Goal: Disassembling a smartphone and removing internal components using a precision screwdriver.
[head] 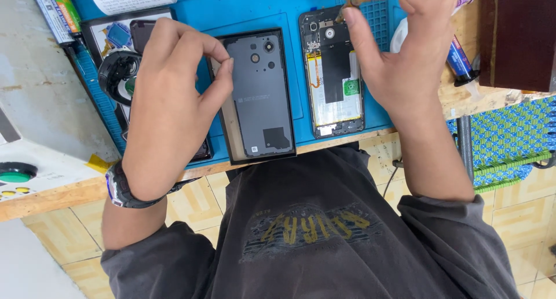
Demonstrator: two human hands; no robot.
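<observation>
Left hand (174, 96) grips back cover (260, 93).

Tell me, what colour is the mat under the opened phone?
Bright blue mat, under the opened phone; the head view shows it.

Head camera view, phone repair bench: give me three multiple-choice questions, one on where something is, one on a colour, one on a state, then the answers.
1. Where is the opened black smartphone with exposed battery relative to the dark grey plastic phone back cover?
A. To its right
B. To its left
C. Under it

2. What colour is the rubber work mat?
A. Red
B. Blue
C. White

3. What is the left hand doing?
A. Hanging off the bench
B. Holding a cup
C. Pinching the back cover's edge

Answers: 1 A, it lies on the right side of the cover. 2 B, the mat is bright blue. 3 C, thumb and forefinger close on the cover's left edge.
</observation>
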